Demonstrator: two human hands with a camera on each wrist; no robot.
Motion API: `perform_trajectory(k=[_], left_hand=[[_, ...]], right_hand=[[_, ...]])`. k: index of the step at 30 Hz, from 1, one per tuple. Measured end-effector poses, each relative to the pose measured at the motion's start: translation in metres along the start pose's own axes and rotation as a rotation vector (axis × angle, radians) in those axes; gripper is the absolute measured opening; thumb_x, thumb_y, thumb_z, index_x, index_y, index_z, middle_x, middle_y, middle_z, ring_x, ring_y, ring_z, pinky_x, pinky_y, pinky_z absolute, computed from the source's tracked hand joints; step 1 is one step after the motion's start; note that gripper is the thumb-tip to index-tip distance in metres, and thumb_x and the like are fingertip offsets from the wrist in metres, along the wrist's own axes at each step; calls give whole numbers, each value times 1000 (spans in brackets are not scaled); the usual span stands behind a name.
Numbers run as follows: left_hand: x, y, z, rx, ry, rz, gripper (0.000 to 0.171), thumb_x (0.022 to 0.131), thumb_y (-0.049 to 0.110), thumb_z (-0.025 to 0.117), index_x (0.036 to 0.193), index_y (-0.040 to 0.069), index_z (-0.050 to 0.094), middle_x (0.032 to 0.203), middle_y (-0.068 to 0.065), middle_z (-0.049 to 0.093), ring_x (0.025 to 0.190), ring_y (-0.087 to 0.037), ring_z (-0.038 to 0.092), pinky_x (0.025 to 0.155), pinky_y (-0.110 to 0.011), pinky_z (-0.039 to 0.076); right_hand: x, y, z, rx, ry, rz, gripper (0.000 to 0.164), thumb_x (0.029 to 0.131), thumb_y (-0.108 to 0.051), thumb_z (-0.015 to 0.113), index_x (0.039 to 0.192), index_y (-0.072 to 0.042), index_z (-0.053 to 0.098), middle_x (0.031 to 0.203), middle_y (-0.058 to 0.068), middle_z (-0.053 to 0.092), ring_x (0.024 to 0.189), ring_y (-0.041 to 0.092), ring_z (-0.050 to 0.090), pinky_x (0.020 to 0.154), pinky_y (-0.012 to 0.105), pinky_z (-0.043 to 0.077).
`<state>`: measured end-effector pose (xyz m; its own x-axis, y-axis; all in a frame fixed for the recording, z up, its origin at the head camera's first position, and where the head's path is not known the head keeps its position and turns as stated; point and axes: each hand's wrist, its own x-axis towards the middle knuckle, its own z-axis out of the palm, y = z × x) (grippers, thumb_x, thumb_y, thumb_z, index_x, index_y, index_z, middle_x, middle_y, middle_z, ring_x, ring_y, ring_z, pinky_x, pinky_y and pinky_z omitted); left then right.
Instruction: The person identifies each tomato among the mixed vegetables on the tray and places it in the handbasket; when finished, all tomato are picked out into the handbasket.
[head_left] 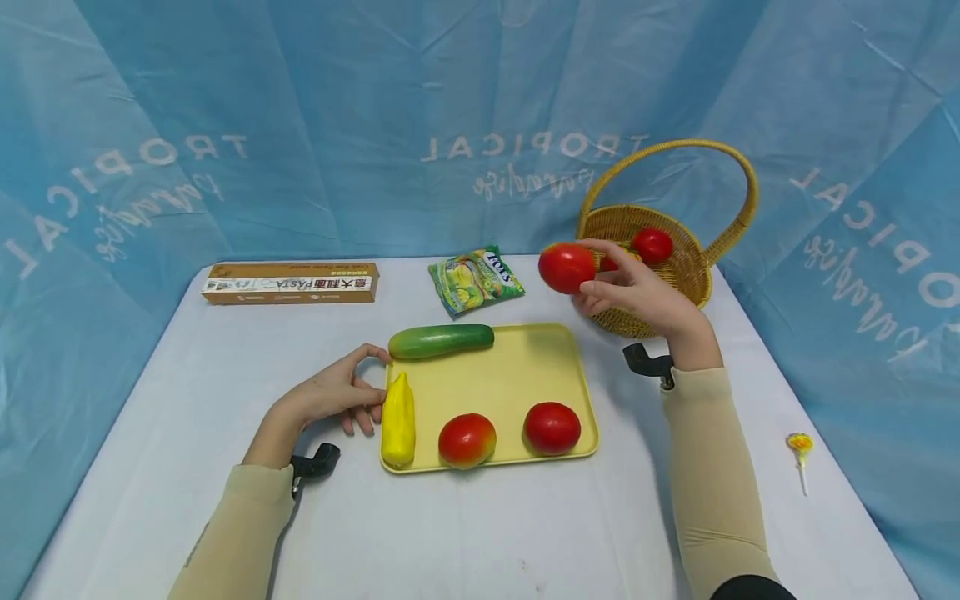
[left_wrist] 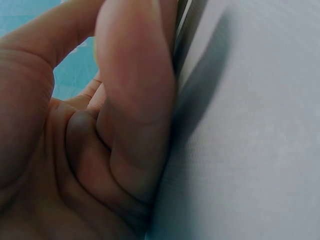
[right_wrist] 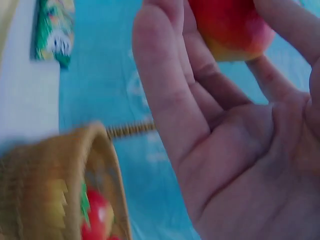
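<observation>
"What is the right hand (head_left: 637,287) doing?"

"It's gripping a held red fruit (head_left: 567,267) between fingertips and thumb, holding it up just left of the basket (head_left: 693,279), beyond the far right corner of the tray (head_left: 487,379)."

"And the left hand (head_left: 330,392)?"

"Its thumb and forefinger are spreading apart at the tray's left edge, beside the yellow fruit (head_left: 399,425); the other fingers are bending loosely."

"Where's the room?"

"A wide gap is running between the cucumber (head_left: 441,341), lying along the far rim, and the paired fruits (head_left: 467,441), sitting by the near one."
</observation>
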<state>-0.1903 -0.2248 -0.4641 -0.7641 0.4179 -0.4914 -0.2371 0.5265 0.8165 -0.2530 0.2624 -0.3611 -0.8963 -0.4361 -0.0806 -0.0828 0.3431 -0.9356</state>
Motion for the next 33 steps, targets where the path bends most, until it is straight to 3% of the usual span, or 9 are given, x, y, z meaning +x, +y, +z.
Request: perform_trajectory(k=[7, 14, 18, 25, 33], left_hand=[[-3, -3, 0, -5, -4, 1, 65, 101, 24, 69, 153, 19, 30, 81, -11, 77, 62, -24, 75, 53, -30, 59], [-3, -5, 2, -15, -3, -5, 65, 100, 25, 70, 152, 21, 31, 81, -11, 77, 62, -25, 75, 52, -31, 59], [-4, -6, 3, -16, -6, -14, 65, 100, 24, 70, 152, 21, 31, 81, -11, 77, 63, -24, 75, 52, -30, 59], [-2, -5, 2, -6, 2, 4, 65, 100, 25, 70, 152, 20, 31, 81, -11, 77, 63, -25, 75, 52, -31, 59], [-2, -2, 0, -3, -5, 12, 64, 101, 24, 70, 152, 19, 31, 80, -11, 77, 62, -24, 75, 52, -30, 59]], right_hand=[[-11, 13, -24, 36, 224, 72, 67, 104, -34, 68, 162, -30, 34, 112, 8, 75, 97, 28, 78, 87, 32, 66], [-2, 35, -28, 33, 364, 163, 76, 103, -41, 68, 166, -26, 28, 123, 12, 68, 90, 21, 79, 87, 33, 66], [3, 44, -28, 39, 387, 235, 79, 103, -44, 67, 167, -25, 27, 122, 13, 69, 87, 19, 79, 89, 33, 65], [8, 45, -28, 42, 369, 272, 79, 103, -44, 66, 168, -22, 27, 94, 0, 78, 81, 18, 79, 82, 31, 66], [9, 40, -28, 47, 390, 261, 75, 106, -35, 65, 168, -20, 27, 95, 8, 80, 79, 22, 80, 81, 33, 66]])
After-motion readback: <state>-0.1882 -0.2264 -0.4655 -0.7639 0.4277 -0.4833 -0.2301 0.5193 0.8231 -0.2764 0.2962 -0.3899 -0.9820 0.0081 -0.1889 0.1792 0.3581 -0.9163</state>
